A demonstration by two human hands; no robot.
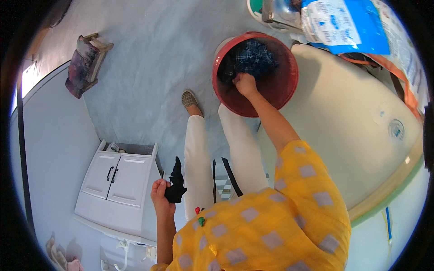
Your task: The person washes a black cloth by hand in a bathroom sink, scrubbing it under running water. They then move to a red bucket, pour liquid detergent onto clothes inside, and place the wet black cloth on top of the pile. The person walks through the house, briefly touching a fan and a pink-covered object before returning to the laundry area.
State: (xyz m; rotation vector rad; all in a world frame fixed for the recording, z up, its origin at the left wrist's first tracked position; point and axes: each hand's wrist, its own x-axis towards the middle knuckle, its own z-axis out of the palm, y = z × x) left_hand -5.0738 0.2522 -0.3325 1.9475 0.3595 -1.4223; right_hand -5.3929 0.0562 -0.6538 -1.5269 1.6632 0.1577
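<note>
My left hand (162,195) is closed around a small, crumpled black cloth item (176,183), held up beside my left leg; its exact kind cannot be made out. My right hand (245,84) reaches into a round red bucket (293,67) on the floor ahead of me. Its fingers are curled at the near edge of a dark blue plaid garment (257,56), pinching dark cloth there. The shadowed inside of the bucket hides where one piece of cloth ends and another begins.
A cream bathtub (352,122) runs along my right, with a blue and white package (334,27) at its far end. White cabinet (115,178) stands at left. A low wooden stool (88,65) with a dark cover sits farther off.
</note>
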